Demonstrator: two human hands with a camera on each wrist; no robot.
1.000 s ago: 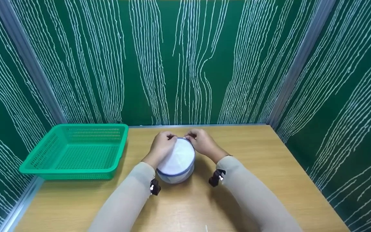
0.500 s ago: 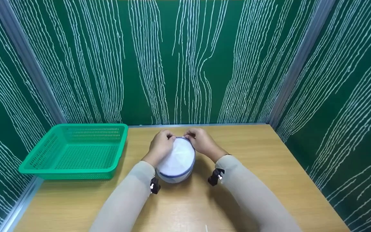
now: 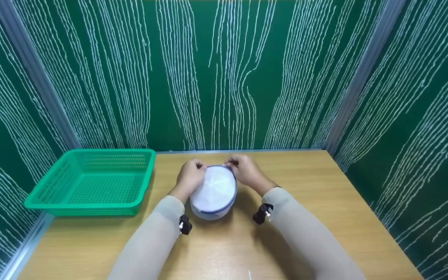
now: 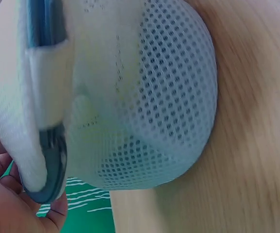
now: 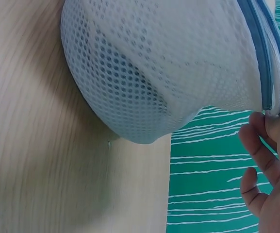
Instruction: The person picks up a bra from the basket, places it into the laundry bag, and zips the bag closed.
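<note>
A round white mesh laundry bag (image 3: 213,190) with a blue zipper around its top edge stands on the wooden table. In the head view my left hand (image 3: 191,175) holds the far left part of the rim. The left wrist view shows that hand's fingers and thumb (image 4: 57,213) around the zippered edge, near a pale tab (image 4: 50,82) over the blue band. On the far right of the rim, my right hand (image 3: 246,171) pinches the zipper edge between thumb and forefinger, seen close in the right wrist view. Whatever the pinching fingertips cover is hidden.
To the left stands a green plastic basket (image 3: 140,194) with slotted walls. Green panels (image 3: 263,116) with white wavy lines enclose the back and sides of the table (image 3: 305,186). A thin pale sliver (image 3: 249,275) lies at the front edge of view.
My left hand has slid slightly left along the bag's rim, away from the right hand. The right hand has barely moved and still pinches the edge.
</note>
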